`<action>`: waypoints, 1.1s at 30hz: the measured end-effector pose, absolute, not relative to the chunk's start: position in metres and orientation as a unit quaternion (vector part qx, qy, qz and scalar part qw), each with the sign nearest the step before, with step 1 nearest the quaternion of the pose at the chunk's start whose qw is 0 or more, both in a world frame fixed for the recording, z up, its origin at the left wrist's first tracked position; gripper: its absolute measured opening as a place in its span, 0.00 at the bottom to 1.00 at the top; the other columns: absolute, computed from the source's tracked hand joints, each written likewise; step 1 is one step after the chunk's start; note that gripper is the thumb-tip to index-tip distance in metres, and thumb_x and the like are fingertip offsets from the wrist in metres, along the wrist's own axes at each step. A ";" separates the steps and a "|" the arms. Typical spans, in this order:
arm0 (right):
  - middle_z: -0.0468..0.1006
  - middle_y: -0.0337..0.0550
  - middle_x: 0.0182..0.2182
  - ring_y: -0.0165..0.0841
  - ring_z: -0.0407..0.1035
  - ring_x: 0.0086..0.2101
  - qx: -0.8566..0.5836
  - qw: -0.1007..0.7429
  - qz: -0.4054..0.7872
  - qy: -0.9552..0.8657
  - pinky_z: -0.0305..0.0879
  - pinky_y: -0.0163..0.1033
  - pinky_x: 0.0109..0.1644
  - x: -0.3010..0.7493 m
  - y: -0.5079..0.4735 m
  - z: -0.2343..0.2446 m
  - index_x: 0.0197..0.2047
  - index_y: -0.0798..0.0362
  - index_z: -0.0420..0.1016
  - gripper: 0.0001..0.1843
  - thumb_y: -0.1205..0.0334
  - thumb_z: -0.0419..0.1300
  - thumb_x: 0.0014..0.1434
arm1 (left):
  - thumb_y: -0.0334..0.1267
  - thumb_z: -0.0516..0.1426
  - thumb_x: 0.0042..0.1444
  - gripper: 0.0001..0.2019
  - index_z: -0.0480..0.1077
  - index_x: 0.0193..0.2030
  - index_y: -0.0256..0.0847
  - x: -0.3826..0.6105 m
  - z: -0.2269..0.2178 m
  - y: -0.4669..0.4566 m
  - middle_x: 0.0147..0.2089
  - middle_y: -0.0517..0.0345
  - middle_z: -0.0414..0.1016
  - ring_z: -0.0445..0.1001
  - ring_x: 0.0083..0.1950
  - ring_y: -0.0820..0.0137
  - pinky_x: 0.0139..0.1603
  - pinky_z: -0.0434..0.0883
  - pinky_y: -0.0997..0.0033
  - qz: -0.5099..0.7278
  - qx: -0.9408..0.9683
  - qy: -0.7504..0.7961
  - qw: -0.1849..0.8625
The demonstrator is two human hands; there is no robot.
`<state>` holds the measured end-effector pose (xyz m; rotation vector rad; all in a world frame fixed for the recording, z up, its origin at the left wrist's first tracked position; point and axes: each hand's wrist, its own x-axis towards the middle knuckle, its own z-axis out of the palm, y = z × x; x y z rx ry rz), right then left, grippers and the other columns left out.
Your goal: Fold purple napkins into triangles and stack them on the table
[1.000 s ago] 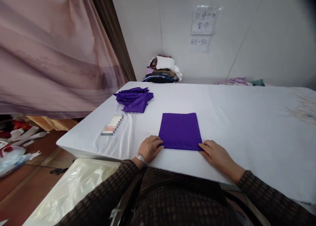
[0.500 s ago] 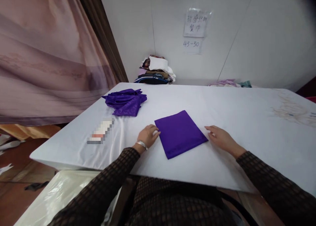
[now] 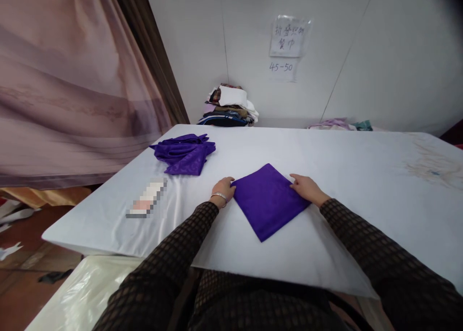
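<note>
The left hand (image 3: 223, 189) is curling at one folded purple square cloth (image 3: 269, 200), grip unclear; the right hand (image 3: 304, 187) is lying flat and open on it. One crumpled purple cloth heap (image 3: 184, 152) is sitting apart.

- White paper sheet in a clear plastic sleeve (image 3: 288, 36), taped to the pale grey wall (image 3: 379, 56): two rows of dark handwritten Chinese characters, four above and two below, too blurred to read with certainty.
- Smaller white paper slip (image 3: 281, 69), fixed just beneath that sheet: handwritten number range "45-50".
- Flat oblong item (image 3: 146, 205) on the white table cover (image 3: 325, 148): face pixelated, nothing legible.
</note>
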<state>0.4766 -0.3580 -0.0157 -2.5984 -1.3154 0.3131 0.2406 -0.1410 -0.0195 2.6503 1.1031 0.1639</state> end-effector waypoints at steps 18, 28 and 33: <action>0.49 0.55 0.66 0.44 0.41 0.65 -0.764 0.122 0.044 -0.632 0.41 0.54 0.65 0.419 -0.327 -0.030 0.67 0.57 0.52 0.38 0.39 0.40 0.63 | 0.54 0.41 0.63 0.31 0.52 0.67 0.37 0.265 -0.044 -0.189 0.70 0.48 0.48 0.43 0.71 0.59 0.68 0.44 0.51 0.026 0.980 0.188 0.065; 0.46 0.52 0.67 0.43 0.39 0.66 -0.798 0.083 0.066 -0.593 0.37 0.55 0.65 0.464 -0.276 -0.042 0.68 0.57 0.49 0.40 0.39 0.38 0.63 | 0.54 0.42 0.62 0.32 0.51 0.67 0.37 0.263 -0.043 -0.188 0.71 0.48 0.46 0.40 0.71 0.59 0.69 0.42 0.50 0.006 0.979 0.192 0.070; 0.45 0.52 0.67 0.42 0.37 0.66 -0.793 0.094 0.083 -0.596 0.35 0.55 0.66 0.467 -0.276 -0.044 0.68 0.59 0.47 0.41 0.38 0.38 0.62 | 0.53 0.41 0.62 0.30 0.53 0.67 0.39 0.288 -0.023 -0.180 0.70 0.48 0.48 0.44 0.71 0.58 0.67 0.44 0.46 -0.027 0.970 0.213 0.115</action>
